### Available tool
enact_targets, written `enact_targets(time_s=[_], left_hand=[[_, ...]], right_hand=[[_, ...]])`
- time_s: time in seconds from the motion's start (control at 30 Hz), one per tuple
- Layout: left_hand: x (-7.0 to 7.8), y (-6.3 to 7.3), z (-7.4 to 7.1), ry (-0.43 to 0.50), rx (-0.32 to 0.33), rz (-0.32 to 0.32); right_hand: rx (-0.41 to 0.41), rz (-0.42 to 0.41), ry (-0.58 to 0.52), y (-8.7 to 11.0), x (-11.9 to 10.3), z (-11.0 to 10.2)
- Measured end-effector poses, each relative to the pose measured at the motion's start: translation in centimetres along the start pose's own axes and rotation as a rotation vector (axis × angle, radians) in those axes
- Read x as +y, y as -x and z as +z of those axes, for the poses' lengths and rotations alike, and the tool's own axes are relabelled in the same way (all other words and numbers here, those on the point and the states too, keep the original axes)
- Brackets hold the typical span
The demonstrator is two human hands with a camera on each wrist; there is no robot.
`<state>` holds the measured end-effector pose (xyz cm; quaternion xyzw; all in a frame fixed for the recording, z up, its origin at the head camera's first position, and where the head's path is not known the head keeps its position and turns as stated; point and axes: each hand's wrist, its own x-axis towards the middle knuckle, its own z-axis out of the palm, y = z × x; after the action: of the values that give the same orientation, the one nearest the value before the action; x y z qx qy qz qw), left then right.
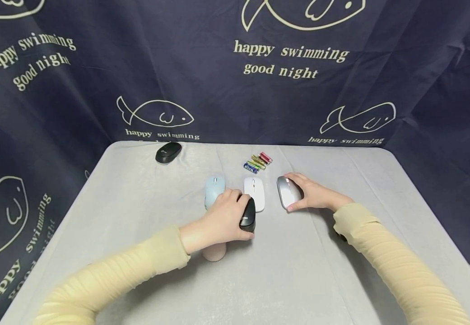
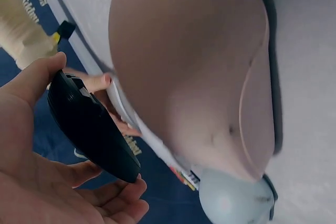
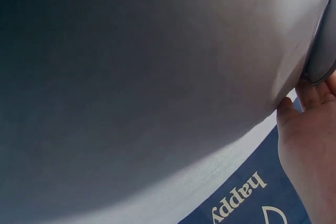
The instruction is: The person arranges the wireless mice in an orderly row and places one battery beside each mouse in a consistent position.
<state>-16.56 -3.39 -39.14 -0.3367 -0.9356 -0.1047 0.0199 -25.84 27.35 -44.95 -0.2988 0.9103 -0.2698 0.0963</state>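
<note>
My left hand (image 1: 224,219) holds a black computer mouse (image 1: 248,215) between thumb and fingertips. In the left wrist view that black mouse (image 2: 89,124) is tilted and raised off the table. Beneath my left wrist lies a pink mouse (image 1: 214,253), mostly hidden in the head view; the left wrist view shows the pink mouse (image 2: 194,66) up close. My right hand (image 1: 314,193) grips a silver-grey mouse (image 1: 287,192) by its edges on the table, thumb at the near end. In the right wrist view only part of the grey mouse (image 3: 323,45) appears.
A light blue mouse (image 1: 214,187) and a white mouse (image 1: 255,194) lie between the hands and the far side. Several coloured batteries (image 1: 258,163) sit behind them. Another black mouse (image 1: 168,153) rests near the far left table edge. A dark blue printed cloth (image 1: 218,81) hangs behind.
</note>
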Motion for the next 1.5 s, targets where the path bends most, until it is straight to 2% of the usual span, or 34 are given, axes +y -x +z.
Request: enact_targets(time_s=[0.17,0.5,0.67,0.93,1.2,1.5], left_hand=[[0.8,0.1,0.8,-0.03,-0.032,0.01],[2.1,0.2,2.1,-0.065,-0.051,0.024],[2.5,0.2,2.9,-0.059,-0.088,0.031],[3.1,0.1,3.9,-0.106,-0.098,0.059],[3.5,0.0,4.0,-0.105,-0.147,0.069],[3.9,-0.2,3.9,-0.122,-0.16,0.066]], right_hand=[[-0.008,0.007,0.001,-0.1,0.0,0.0],[-0.003,0.005,-0.003,0.0,-0.4,-0.1],[-0.009,0.007,0.001,0.0,-0.6,-0.1],[-0.017,0.014,-0.003,-0.1,-0.5,-0.1],[-0.016,0.01,-0.001,-0.1,-0.6,0.0],[-0.016,0.007,0.0,0.0,-0.5,-0.2]])
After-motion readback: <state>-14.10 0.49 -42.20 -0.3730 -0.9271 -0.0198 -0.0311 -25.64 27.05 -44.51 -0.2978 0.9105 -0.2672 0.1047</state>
